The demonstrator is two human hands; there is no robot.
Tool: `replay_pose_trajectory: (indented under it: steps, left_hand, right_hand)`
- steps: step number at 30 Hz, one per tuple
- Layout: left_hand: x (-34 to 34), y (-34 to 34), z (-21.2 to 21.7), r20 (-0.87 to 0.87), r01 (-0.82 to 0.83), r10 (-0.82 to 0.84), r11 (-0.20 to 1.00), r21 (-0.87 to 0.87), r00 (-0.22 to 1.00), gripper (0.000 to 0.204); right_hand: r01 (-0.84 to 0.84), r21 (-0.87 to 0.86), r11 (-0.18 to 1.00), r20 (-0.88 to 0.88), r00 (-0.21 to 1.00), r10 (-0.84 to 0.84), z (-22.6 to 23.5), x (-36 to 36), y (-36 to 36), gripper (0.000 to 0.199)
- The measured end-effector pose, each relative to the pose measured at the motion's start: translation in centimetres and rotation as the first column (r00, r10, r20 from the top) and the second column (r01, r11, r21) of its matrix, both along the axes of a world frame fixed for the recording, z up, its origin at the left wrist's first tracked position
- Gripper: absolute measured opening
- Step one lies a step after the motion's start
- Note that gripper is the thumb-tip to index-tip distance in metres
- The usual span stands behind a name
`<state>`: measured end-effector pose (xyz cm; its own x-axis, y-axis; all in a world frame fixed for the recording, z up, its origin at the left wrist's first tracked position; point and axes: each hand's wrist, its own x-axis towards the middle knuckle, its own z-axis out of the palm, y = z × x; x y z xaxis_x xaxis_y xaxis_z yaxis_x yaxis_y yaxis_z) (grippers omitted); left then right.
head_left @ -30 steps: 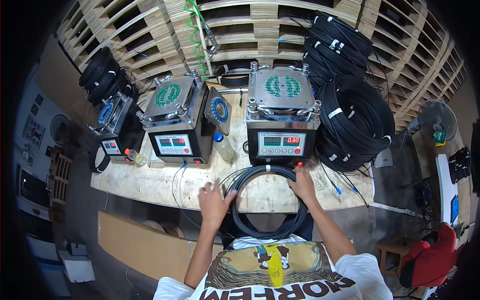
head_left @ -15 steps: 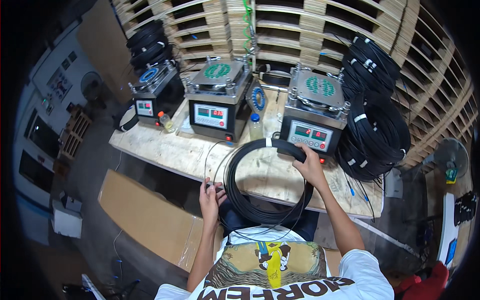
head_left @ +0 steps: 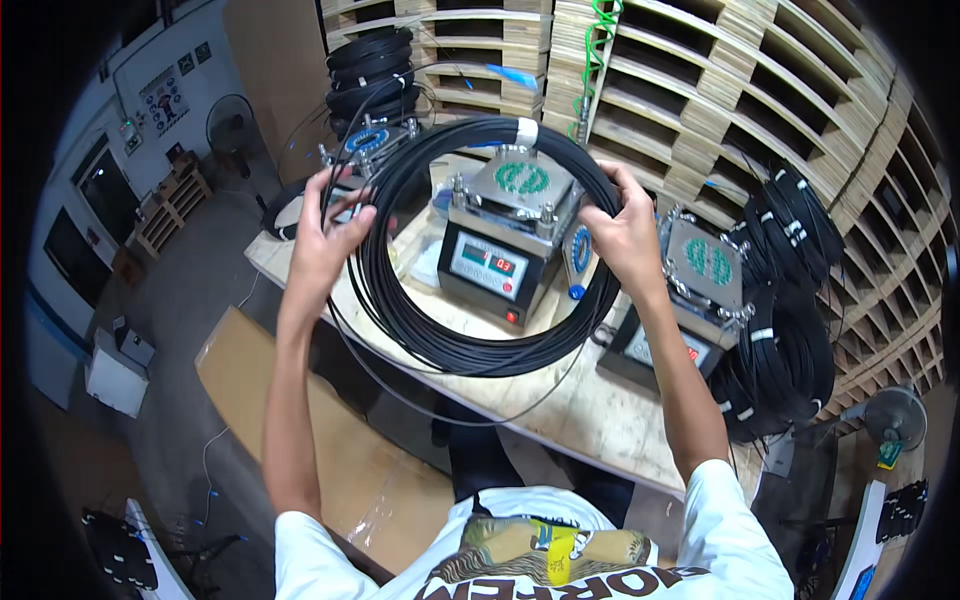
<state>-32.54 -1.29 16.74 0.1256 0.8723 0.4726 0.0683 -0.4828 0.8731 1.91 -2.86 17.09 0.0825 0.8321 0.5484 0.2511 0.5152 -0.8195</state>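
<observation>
1 black coil (head_left: 470, 357), lettered shirt (head_left: 555, 560)

Single view: the left head-worn fisheye looks down and forward from above the wearer's shirt (head_left: 545, 505). The left hand (head_left: 326, 246) and right hand (head_left: 630, 242) are near; the table (head_left: 625, 432) lies beyond, wooden pallets (head_left: 522, 50) farthest. Straight edges bow rimward.

Fairly bright light falls across the pale wooden bench (head_left: 620, 435); the grey floor (head_left: 235, 290) is dimmer. Glare streaks the clear glossy tape (head_left: 376, 514) on the long brown cardboard (head_left: 275, 385). A slim blue cable tip (head_left: 514, 76) smears with blur. Light-wood pallet slats (head_left: 720, 88) bow toward the blackened fisheye rim.
</observation>
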Motion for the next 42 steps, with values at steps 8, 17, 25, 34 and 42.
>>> replay_pose_trajectory:
  steps: [8,17,25,34,42]
  left_hand:
    - [0.3,15.4,6.2,-0.086,0.334,-0.356,0.922,-0.196,0.931,0.073]
    - [4.7,24.7,-5.2,0.018,0.41,-0.414,0.893,-0.187,0.91,0.088]
    - [4.4,29.1,-10.6,-0.082,0.463,-0.474,0.877,-0.128,0.876,0.079]
    - [3.0,28.5,-14.6,-0.043,0.47,-0.482,0.868,-0.162,0.875,0.077]
    - [2.2,29.2,-15.5,0.242,0.477,-0.418,0.829,-0.293,0.876,0.049]
  right_hand:
    - [0.18,0.014,0.984,-0.122,0.977,-0.177,-0.8,0.2,8.9,0.038]
    - [0.382,-0.139,0.914,0.059,0.924,-0.378,-6.2,1.5,12.7,0.044]
    - [0.366,-0.272,0.89,-0.047,0.919,-0.393,-8.9,-0.2,14.2,0.051]
    - [0.389,-0.295,0.873,-0.029,0.909,-0.416,-12.4,-0.1,14.6,0.044]
    - [0.218,-0.528,0.821,-0.024,0.962,-0.271,-9.5,1.1,15.5,0.046]
